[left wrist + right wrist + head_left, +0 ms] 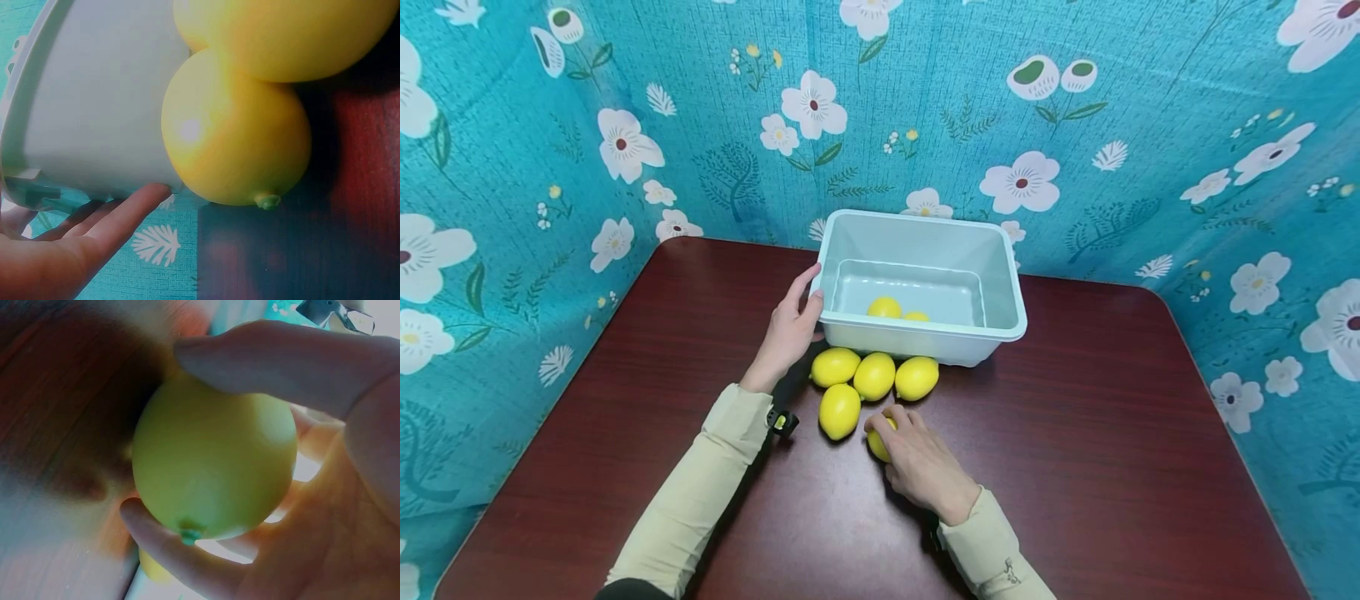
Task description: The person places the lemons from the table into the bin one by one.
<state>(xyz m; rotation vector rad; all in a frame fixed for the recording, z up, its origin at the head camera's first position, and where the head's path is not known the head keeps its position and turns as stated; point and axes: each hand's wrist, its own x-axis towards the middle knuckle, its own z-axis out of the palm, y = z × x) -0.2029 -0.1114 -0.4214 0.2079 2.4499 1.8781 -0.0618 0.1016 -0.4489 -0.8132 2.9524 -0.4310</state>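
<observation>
My right hand [925, 467] grips a yellow lemon [212, 462] low over the table, thumb on one side and curled fingers on the other. Its green stem end shows in the right wrist view. At the left end of a pale blue plastic bin [917, 343], my left hand [786, 333] rests with its fingers fairly straight against the side. Inside the bin lie two lemons [884, 307], partly hidden by the front wall. Several more lemons [874, 377] sit grouped on the table along the bin's front, and one lemon [839, 412] lies nearer to me.
The dark red-brown wooden table [1112, 433] has rounded back corners. Behind it and at both sides hangs a turquoise flowered cloth [910, 108], close to the bin's back. A small black device [782, 422] is strapped at my left wrist.
</observation>
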